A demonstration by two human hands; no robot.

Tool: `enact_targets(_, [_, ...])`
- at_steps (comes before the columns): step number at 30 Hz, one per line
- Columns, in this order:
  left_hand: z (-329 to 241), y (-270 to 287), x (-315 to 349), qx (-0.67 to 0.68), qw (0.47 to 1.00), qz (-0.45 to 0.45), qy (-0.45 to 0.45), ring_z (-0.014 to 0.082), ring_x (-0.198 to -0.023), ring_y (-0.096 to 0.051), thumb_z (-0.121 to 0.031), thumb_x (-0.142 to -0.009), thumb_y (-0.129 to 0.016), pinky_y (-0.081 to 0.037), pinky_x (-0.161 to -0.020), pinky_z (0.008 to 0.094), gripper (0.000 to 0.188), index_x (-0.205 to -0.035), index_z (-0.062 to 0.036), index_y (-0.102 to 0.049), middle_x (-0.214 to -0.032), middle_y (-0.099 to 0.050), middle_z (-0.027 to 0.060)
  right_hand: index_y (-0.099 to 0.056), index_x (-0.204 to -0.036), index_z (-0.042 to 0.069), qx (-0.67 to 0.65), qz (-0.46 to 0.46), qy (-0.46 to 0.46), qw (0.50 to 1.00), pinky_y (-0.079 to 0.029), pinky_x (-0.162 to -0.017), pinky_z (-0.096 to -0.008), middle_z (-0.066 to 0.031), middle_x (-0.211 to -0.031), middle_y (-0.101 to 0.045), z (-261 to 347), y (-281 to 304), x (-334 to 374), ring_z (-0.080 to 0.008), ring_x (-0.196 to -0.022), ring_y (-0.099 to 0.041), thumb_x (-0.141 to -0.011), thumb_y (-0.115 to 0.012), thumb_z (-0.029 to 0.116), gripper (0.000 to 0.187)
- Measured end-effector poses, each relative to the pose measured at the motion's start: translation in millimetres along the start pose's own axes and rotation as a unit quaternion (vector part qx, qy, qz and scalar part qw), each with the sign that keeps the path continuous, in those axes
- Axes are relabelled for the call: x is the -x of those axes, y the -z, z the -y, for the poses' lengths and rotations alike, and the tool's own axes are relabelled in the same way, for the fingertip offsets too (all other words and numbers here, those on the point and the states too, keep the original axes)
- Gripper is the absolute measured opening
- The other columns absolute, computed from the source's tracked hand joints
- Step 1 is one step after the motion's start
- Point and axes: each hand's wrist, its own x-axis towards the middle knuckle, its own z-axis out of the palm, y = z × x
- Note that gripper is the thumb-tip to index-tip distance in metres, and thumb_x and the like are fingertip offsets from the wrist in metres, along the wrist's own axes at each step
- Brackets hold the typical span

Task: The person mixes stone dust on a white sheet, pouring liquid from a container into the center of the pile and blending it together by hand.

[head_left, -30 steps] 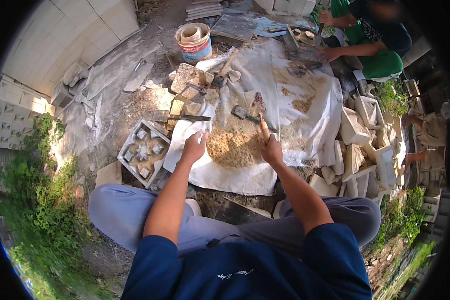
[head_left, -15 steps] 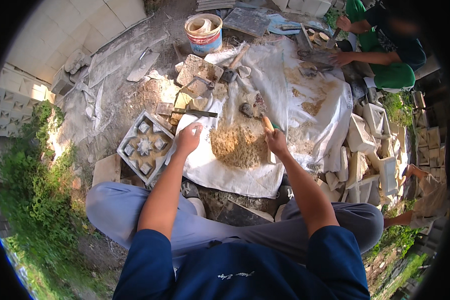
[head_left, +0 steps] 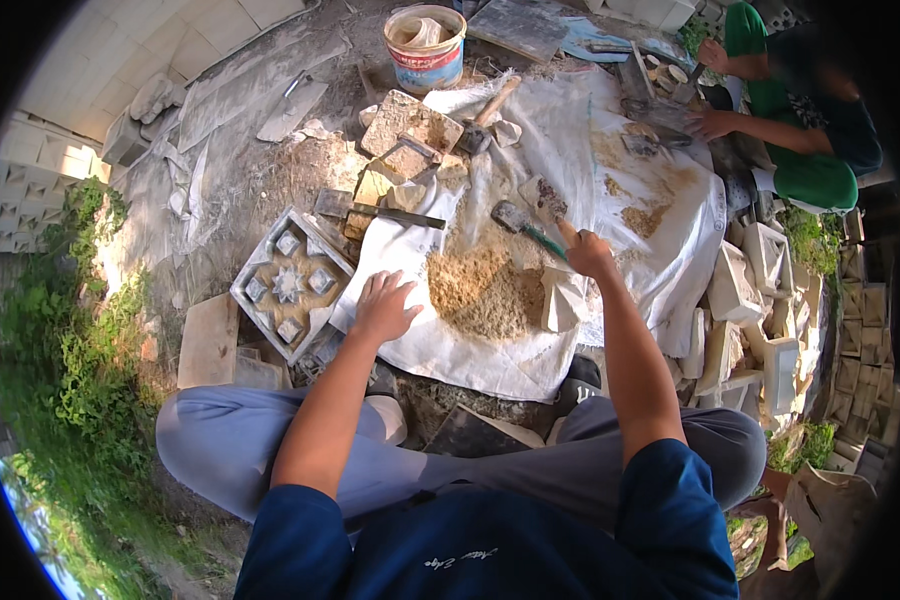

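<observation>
My left hand (head_left: pixel 385 305) rests open, fingers spread, on the white woven sack (head_left: pixel 450 360), left of a heap of tan sandy powder (head_left: pixel 485 290). My right hand (head_left: pixel 592 254) is closed around the handle of a trowel, mostly hidden by my fingers. The dirty trowel blade (head_left: pixel 544 196) points away from me over the sack. Beside it lies a dark-headed hammer with a green handle (head_left: pixel 533 228), its end close to my right hand. A pale wedge-shaped block (head_left: pixel 563 300) sits at the powder's right edge. Left of the heap, a flat metal bar (head_left: pixel 400 215) lies across rubble.
A square mould with a star pattern (head_left: pixel 288 287) lies at left. Beyond are a wooden-handled hammer (head_left: pixel 477 135), a rough block (head_left: pixel 410 125) and a bucket (head_left: pixel 425 65). Cast blocks (head_left: pixel 735 275) are piled at right. Another person (head_left: pixel 815 130) works at far right.
My right hand has moved right with the trowel, and the green hammer handle now shows more fully. My left hand has come nearer to me and spread its fingers on the sack.
</observation>
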Motion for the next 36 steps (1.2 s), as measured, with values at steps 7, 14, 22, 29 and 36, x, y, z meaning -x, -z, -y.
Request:
enact_targets(7, [-13.6, -10.5, 56.0, -0.045, 0.994, -0.088, 0.051, 0.0374, -0.139, -0.037, -0.033, -0.09, -0.069, -0.021, -0.121, 0.0515, 0.042, -0.126, -0.0121, -0.065, -0.144, -0.049, 0.0161, -0.069, -0.103, -0.003, -0.268, 0.146, -0.107, 0.946, -0.051, -0.085, -0.0486, -0.0304, -0.096, -0.07, 92.9, -1.8, 37.2, -0.0432, -0.096, -0.068, -0.098, -0.053, 0.049, 0.054])
enact_targets(14, [-57.9, -13.1, 76.5, 0.018, 0.943, -0.276, 0.188, 0.0393, -0.133, -0.04, -0.021, -0.085, -0.072, -0.028, -0.112, 0.0574, 0.04, -0.122, -0.0079, -0.063, -0.135, -0.051, 0.0166, -0.06, -0.098, -0.007, -0.316, 0.201, -0.081, 0.924, -0.05, -0.051, -0.0383, -0.0219, -0.083, -0.068, 108.0, -32.6, 78.8, -0.0263, -0.064, -0.068, -0.104, -0.051, 0.036, 0.044])
enact_targets(22, [-55.4, -63.3, 48.3, 0.254, 0.705, -0.388, 0.536, 0.0415, -0.111, -0.047, -0.037, -0.073, -0.089, -0.042, -0.093, 0.0548, 0.095, -0.138, 0.0, -0.03, -0.126, -0.042, 0.0244, -0.049, -0.124, -0.001, -0.19, 0.006, -0.07, 0.979, -0.054, -0.059, -0.0464, -0.0298, -0.09, -0.069, 65.7, -57.4, 132.7, -0.038, -0.071, -0.069, -0.104, -0.043, 0.039, 0.045])
enact_targets(29, [-46.2, -55.9, 42.5, 0.643, 0.561, -0.376, 0.362, 0.0226, -0.111, -0.063, -0.018, -0.084, -0.084, -0.052, -0.091, 0.0354, 0.062, -0.132, 0.0083, -0.055, -0.126, -0.066, 0.0144, -0.061, -0.12, 0.006, -0.373, 0.083, -0.201, 0.902, -0.045, -0.041, -0.0425, -0.0199, -0.07, -0.063, 116.1, -79.9, 213.7, -0.0283, -0.044, -0.059, -0.104, -0.046, 0.037, 0.038])
enact_targets(36, [-48.2, -55.6, 46.5, 0.538, 0.642, -0.359, 0.411, 0.0292, -0.099, -0.069, -0.031, -0.101, -0.062, -0.052, -0.085, 0.0383, 0.048, -0.118, 0.0138, -0.063, -0.115, -0.071, 0.0219, -0.062, -0.116, 0.006, -0.245, 0.052, 0.053, 0.967, -0.051, -0.085, -0.053, -0.0264, -0.096, -0.069, 127.5, -87.1, 228.0, -0.0512, -0.095, -0.062, -0.098, -0.055, 0.026, 0.028])
